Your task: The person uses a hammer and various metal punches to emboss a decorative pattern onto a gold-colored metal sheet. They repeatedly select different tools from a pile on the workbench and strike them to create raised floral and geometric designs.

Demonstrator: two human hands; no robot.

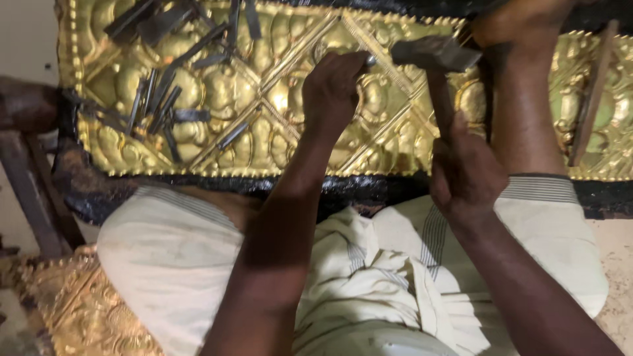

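A large embossed golden metal sheet (277,99) lies in front of me on a black pitch bed. My left hand (333,89) is closed around a small steel punch (371,61), whose tip rests on the sheet near its upper middle. In my right hand (465,175) is the wooden handle of a hammer (435,54); its dark metal head hovers just right of the punch top. My right leg and foot (521,86) rest on the sheet at the right.
Several loose steel punches (158,105) lie scattered on the sheet's left part. A wooden stick (593,92) lies at the far right. Another embossed golden piece (79,310) sits at the lower left, beside a dark wooden frame (30,178). Pale cloth covers my lap.
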